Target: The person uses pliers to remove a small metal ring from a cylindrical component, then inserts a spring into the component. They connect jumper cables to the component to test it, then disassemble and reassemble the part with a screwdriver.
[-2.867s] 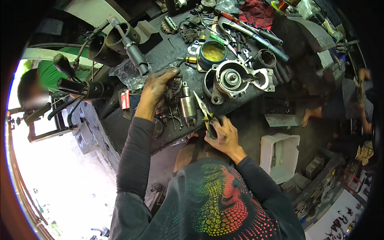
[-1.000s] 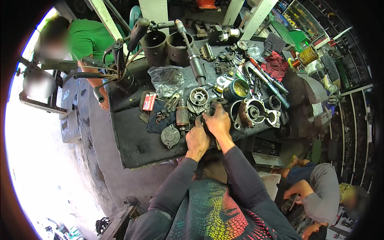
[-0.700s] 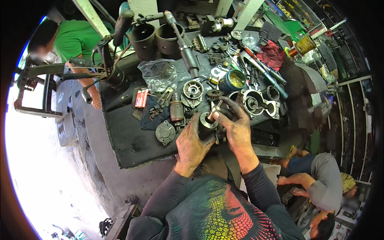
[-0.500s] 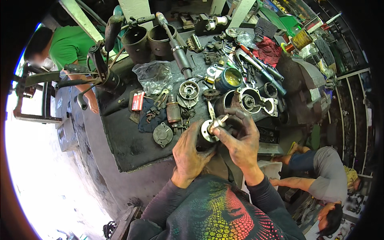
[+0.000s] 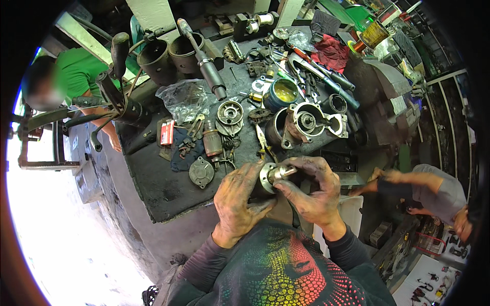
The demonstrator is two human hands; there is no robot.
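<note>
At five o'clock from centre, the left hand's (image 5: 237, 196) curled grip holds a dark flanged cylinder (image 5: 264, 178), apparently to steady it; the right hand (image 5: 313, 198) pinches the metal fitting (image 5: 281, 173) at its end. Pliers (image 5: 262, 140) lie on the bench (image 5: 153, 189) toward twelve, seemingly within reach.

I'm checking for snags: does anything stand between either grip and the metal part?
Nothing visible does: the left grip holds the metal part; the right grip is at its silver end. Pliers lie beyond, on the bench.
</note>
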